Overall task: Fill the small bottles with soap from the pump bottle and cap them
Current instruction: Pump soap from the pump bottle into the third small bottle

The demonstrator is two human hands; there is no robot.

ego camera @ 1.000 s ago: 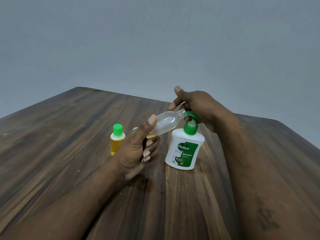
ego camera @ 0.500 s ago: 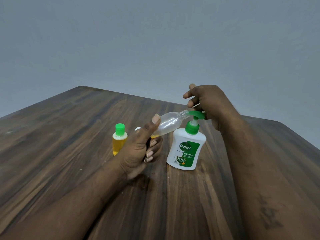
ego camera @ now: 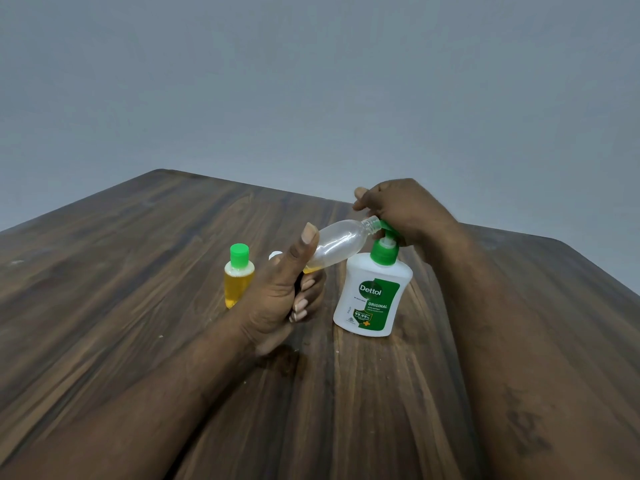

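Left hand (ego camera: 280, 299) holds an uncapped small clear bottle (ego camera: 337, 245), tilted, at the spout of a Dettol pump bottle (ego camera: 374, 303).
Its fingers curl round the bottle's lower end, thumb up its side. The body and open neck stick out up and right of the grip, with a little yellow soap at the base and the mouth at the green spout. Just left, a filled green-capped bottle (ego camera: 239, 275) stands upright on the wooden table (ego camera: 138, 341). Farther back, the right hand (ego camera: 405, 209) is curled over the pump head.
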